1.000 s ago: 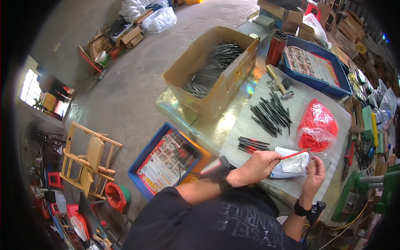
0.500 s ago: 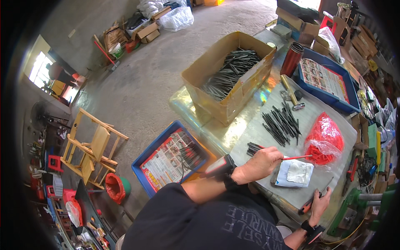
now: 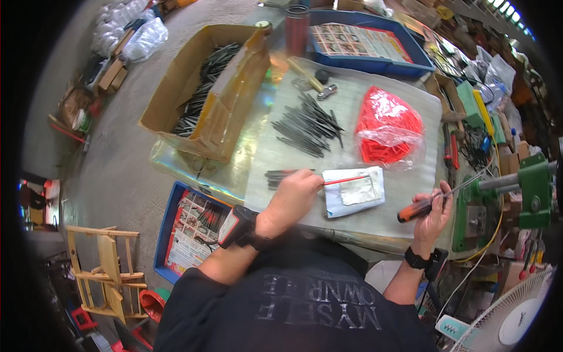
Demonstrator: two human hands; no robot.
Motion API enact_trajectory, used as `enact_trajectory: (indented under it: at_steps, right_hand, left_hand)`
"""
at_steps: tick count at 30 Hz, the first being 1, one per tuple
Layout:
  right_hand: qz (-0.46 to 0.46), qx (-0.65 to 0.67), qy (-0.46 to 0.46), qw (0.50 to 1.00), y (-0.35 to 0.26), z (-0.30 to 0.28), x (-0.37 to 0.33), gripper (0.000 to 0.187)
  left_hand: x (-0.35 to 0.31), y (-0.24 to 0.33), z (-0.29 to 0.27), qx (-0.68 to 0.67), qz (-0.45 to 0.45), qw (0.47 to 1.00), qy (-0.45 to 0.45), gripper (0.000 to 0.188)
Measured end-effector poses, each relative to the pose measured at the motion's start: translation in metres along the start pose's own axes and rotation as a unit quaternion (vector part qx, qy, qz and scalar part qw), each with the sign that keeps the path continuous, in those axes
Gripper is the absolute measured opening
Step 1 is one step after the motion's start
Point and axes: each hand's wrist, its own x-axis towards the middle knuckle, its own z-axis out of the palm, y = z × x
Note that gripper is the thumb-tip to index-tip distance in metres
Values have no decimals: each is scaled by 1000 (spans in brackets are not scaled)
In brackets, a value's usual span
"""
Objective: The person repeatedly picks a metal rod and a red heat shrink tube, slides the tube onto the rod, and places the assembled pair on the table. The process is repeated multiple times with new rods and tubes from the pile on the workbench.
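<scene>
My left hand (image 3: 295,198) pinches a thin red rod (image 3: 347,180), which points right over a folded white cloth pad (image 3: 355,196); its other end is hidden by my fingers. In my right hand (image 3: 434,218) is a screwdriver (image 3: 415,210) with an orange and black handle, its shaft slanting up and right. Beside my left hand lie a few thin dark rods (image 3: 275,179). Farther off is a loose pile of black rods (image 3: 308,126). A clear plastic bag of red pieces (image 3: 388,126) rests beyond the pad.
A cardboard box of black rods (image 3: 231,111) stands at the left. Behind are a hammer (image 3: 308,75), a dark red tumbler (image 3: 297,32) and a blue tray (image 3: 375,66). At right are a green metal press (image 3: 531,196) and a fan (image 3: 516,320). Another blue tray (image 3: 170,226) sits lower left.
The whole view has swung to the right. My right hand has lifted the screwdriver, and its shaft now points up and right. My left hand still holds the red rod over the pad.
</scene>
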Motion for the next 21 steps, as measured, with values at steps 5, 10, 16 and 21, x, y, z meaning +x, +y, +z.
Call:
enact_trajectory:
  at_steps: [5,10,16,21]
  right_hand:
    - [-36,169,-66,983,-9,38,3,37]
    - [-53,248,-150,956,-3,83,10,28]
    - [-119,212,-165,956,-31,103,27,12]
    - [-201,161,-174,950,-18,129,24,13]
  left_hand:
    - [4,-3,18,50,9,998,-43,5]
    - [8,-10,25,81,25,995,-61,4]
    - [8,-10,25,99,40,991,-78,4]
    - [9,-9,25,107,48,990,-84,4]
